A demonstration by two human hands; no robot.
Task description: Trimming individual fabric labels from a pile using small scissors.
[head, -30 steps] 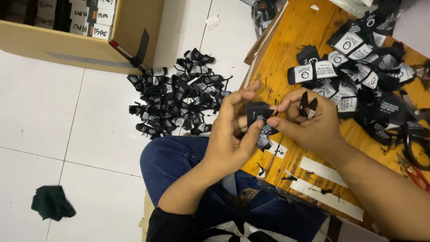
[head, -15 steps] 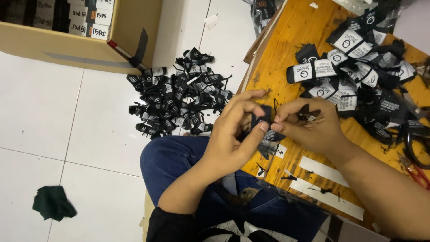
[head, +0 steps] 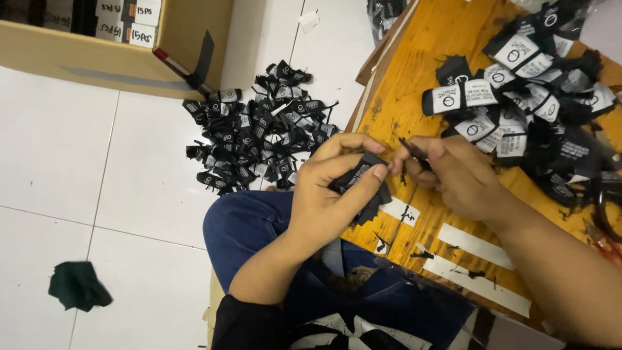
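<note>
My left hand [head: 330, 194] grips a small stack of black woven labels [head: 363, 185] at the near edge of the orange wooden table [head: 427, 39]. My right hand [head: 453, 172] is close beside it and pinches a thin black piece [head: 413, 150] between thumb and fingers, its tip almost touching the stack. A heap of black and white labels [head: 531, 97] lies on the table just beyond my right hand. Another pile of black labels [head: 259, 129] is spread on the white tiled floor left of the table.
A cardboard box [head: 116, 45] stands on the floor at the upper left. A dark green cloth scrap [head: 79, 285] lies on the tiles at the lower left. White paper strips [head: 476, 245] lie on the table's near part. My blue-jeaned knee [head: 249, 227] is below my hands.
My right hand has dropped slightly and turned, now holding only a thin black piece. My left hand has closed more tightly on the label stack.
</note>
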